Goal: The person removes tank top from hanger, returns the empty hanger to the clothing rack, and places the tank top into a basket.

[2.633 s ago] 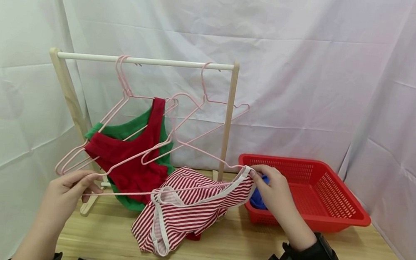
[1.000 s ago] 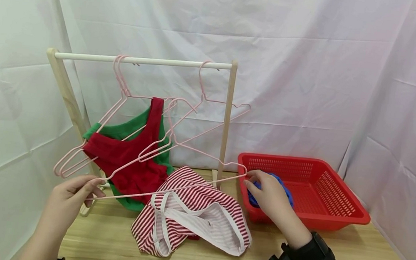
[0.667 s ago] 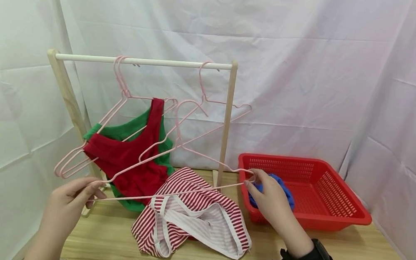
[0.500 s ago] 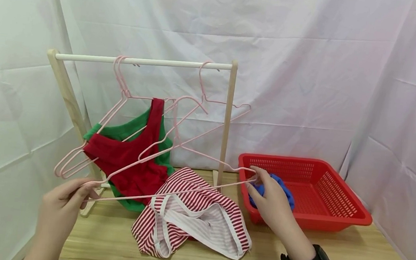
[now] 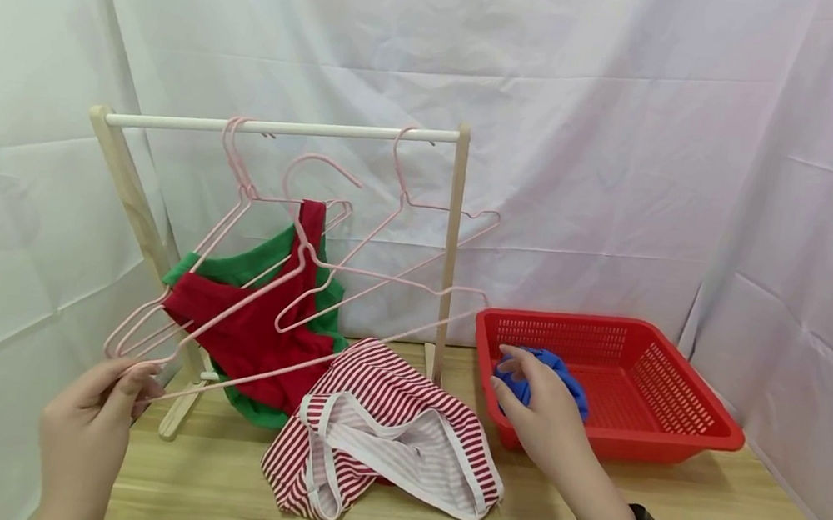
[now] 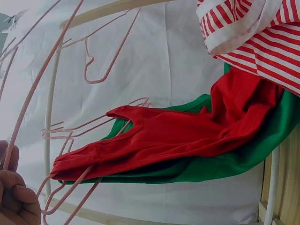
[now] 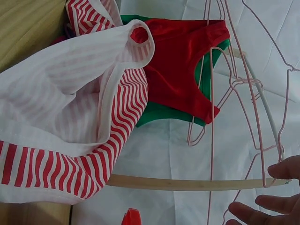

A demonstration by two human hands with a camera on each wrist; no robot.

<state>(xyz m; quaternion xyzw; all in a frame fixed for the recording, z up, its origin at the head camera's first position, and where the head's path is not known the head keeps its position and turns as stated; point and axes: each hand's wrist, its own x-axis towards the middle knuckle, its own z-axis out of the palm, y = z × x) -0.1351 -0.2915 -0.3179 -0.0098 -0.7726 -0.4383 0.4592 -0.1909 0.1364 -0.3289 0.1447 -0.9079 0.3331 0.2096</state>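
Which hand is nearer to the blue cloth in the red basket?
Right. The right hand is close by the blue cloth, partly covering it in the head view; the left hand is far to its left, pinching a pink hanger.

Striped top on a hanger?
No, the striped top lies on the wooden table, and the pink hanger in the left hand carries no garment.

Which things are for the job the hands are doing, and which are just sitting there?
For the job, it seems:
pink hanger, gripped by the left hand
striped top, not on a hanger
rack

Just there for now:
red top and green top, hanging up
blue cloth in the basket
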